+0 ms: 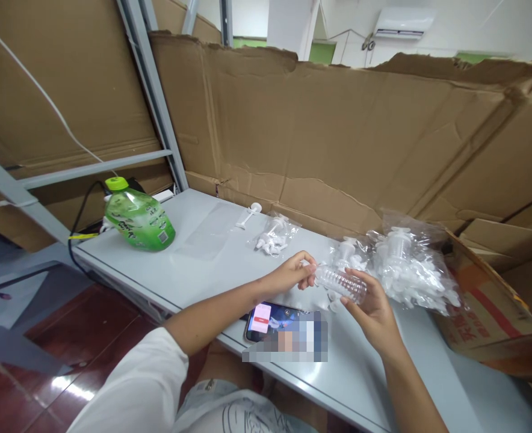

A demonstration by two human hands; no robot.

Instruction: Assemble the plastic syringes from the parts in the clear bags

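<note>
A clear ribbed plastic bottle lies nearly sideways between my two hands, above the table. Around its wider right end, the thumb and fingers of my right hand are closed. My left hand pinches at the narrow left end; whether a small part is also between those fingertips is hidden. Small white plastic parts lie on the table beneath the bottle. Just behind it is a clear bag of white plastic parts. A lit phone lies flat in front of my left hand.
A larger bag of white parts sits to the right, beside a cardboard box. Further left are a smaller bag, a loose white piece and a green jug. Cardboard walls the table's back edge.
</note>
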